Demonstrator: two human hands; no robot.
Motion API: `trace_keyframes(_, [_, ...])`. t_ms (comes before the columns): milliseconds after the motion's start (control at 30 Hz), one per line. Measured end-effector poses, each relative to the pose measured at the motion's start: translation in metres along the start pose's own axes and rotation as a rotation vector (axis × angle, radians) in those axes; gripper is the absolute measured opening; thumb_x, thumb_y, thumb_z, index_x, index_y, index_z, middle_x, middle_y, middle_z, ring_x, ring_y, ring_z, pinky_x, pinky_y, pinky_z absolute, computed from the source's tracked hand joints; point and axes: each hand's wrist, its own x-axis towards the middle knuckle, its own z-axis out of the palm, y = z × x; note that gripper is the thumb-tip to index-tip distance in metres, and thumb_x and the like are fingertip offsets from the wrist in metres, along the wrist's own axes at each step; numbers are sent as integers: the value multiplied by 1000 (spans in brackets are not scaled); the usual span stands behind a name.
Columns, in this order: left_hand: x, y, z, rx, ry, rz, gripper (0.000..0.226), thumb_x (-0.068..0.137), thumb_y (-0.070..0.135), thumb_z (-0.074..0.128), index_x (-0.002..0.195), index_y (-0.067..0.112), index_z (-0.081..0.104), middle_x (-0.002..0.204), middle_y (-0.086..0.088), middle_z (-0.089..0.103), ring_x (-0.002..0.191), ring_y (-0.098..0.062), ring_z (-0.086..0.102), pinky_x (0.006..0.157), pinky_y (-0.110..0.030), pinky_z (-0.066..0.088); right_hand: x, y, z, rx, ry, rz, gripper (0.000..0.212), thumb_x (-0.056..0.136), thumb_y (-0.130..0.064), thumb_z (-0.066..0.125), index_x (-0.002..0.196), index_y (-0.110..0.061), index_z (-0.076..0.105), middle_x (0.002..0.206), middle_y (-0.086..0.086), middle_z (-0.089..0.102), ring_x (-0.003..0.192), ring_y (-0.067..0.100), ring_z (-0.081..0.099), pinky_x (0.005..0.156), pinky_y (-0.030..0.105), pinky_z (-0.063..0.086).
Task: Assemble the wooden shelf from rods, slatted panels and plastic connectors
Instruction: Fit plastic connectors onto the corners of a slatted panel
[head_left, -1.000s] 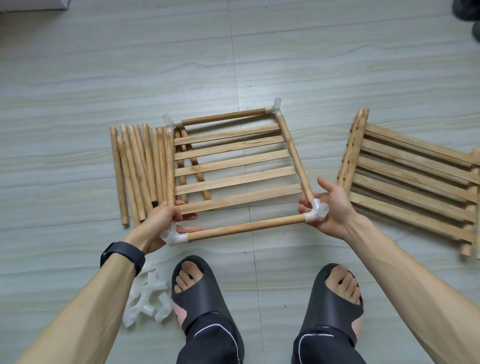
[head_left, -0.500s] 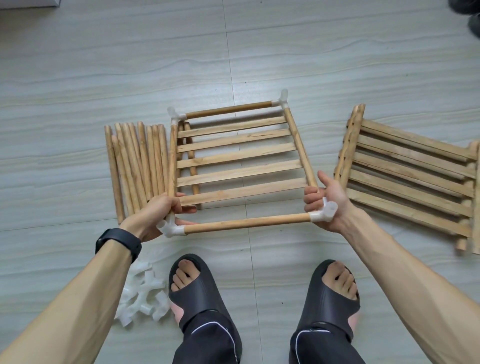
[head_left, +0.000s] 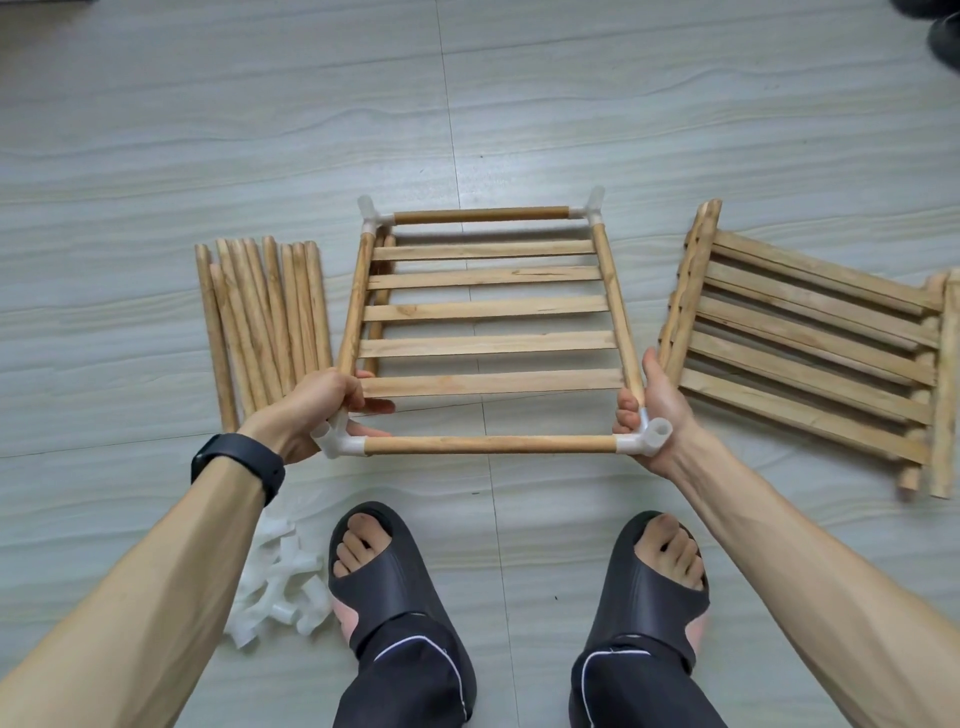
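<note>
Wooden rods (head_left: 260, 322) lie side by side on the tiled floor (head_left: 467, 104) at the left. White spare connectors (head_left: 280, 587) are heaped nearer, beside the left sandal (head_left: 384, 577). The left hand (head_left: 317, 405) grips the near-left corner connector (head_left: 340, 444) of the square frame (head_left: 488, 445), fingers curled round it. The frame, held at centre, consists of four rods joined at the corners, with a slatted panel (head_left: 488, 312) between its side rods. The right hand (head_left: 654, 415) grips the near-right corner connector (head_left: 647, 441) likewise. Stacked slatted panels (head_left: 810, 353) lie on the floor at the right.
</note>
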Motion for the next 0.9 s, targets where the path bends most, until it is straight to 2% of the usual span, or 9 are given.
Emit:
trace_keyframes(233, [-2, 3, 22, 36, -68, 21, 21, 99, 6, 45, 119, 14, 47, 115, -18, 70, 86, -44, 74, 56, -38, 60, 2, -1, -23, 0, 37, 35, 58, 87, -80, 48, 84, -21, 49, 54, -6, 40, 36, 7, 35, 33, 19, 31])
trace_keyframes(333, [5, -2, 34, 75, 2, 111, 35, 99, 18, 54, 130, 12, 41, 120, -13, 62, 80, -38, 76, 62, -39, 58, 5, 4, -44, -63, 71, -2, 54, 92, -75, 43, 86, -22, 49, 54, -5, 42, 38, 7, 35, 34, 18, 31])
trace_keyframes(433, [12, -13, 47, 69, 64, 213, 37, 99, 24, 57, 133, 14, 44, 123, -13, 58, 71, -27, 75, 52, -37, 55, 8, 7, -63, -119, 124, -25, 52, 99, -69, 35, 90, -21, 51, 49, -6, 41, 36, 7, 35, 33, 18, 31])
trace_keyframes(500, [16, -21, 56, 124, 82, 246, 34, 102, 30, 54, 132, 17, 46, 128, -9, 58, 76, -24, 74, 60, -35, 50, 9, 6, -67, -144, 146, -50, 53, 97, -72, 34, 89, -22, 50, 46, -6, 37, 35, 7, 33, 33, 17, 28])
trace_keyframes(567, [15, -30, 64, 190, 200, 351, 28, 103, 39, 50, 126, 23, 46, 130, -4, 57, 97, -25, 69, 72, -31, 46, 8, 6, -66, -144, 143, -75, 57, 92, -78, 33, 83, -24, 48, 46, -7, 33, 36, 7, 30, 34, 18, 27])
trace_keyframes(667, [5, -45, 66, 709, 514, 830, 50, 97, 57, 45, 133, 22, 47, 131, -3, 51, 121, -25, 49, 97, -37, 42, 10, 7, -60, -125, 123, -102, 56, 91, -79, 35, 94, -26, 52, 46, -7, 32, 36, 7, 29, 33, 18, 26])
trace_keyframes(733, [-5, -48, 76, 1158, 470, 1168, 68, 91, 68, 47, 139, 20, 49, 140, -5, 50, 132, -25, 42, 110, -45, 34, 11, 9, -59, -108, 123, -88, 53, 92, -77, 38, 95, -26, 52, 47, -8, 33, 37, 6, 30, 33, 17, 27])
trace_keyframes(833, [-7, -48, 107, 1761, 217, 1147, 93, 86, 74, 52, 153, 14, 34, 159, -11, 37, 153, -32, 17, 123, -57, 3, 8, 14, -55, -92, 136, -68, 49, 93, -75, 41, 93, -27, 49, 47, -8, 35, 37, 6, 31, 34, 17, 28])
trace_keyframes(900, [-2, -41, 132, 1830, 151, 1069, 94, 87, 65, 59, 156, 12, 22, 162, -14, 29, 155, -34, 11, 123, -59, 0, 4, 16, -51, -76, 141, -72, 48, 94, -74, 41, 93, -27, 48, 47, -7, 35, 37, 6, 31, 34, 17, 28])
